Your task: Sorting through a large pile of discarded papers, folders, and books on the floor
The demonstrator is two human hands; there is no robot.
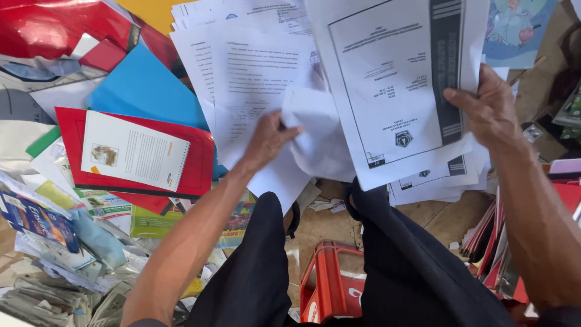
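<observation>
My right hand [491, 110] grips the right edge of a large white printed sheet [393, 79] with a black bar and a small emblem, held up in front of me. My left hand [267, 138] clutches a crumpled white paper [315, 130] at the edge of a fanned stack of printed white pages [254, 72]. More printed sheets [433, 181] hang under the large one. My dark trouser legs fill the lower middle of the view.
At the left lie a red folder [200, 163] with a white spiral booklet [133, 151] on it, a blue sheet [142, 88], red wrapping and a heap of mixed papers. A red plastic crate [330, 284] sits between my legs. Stacked folders stand at the right.
</observation>
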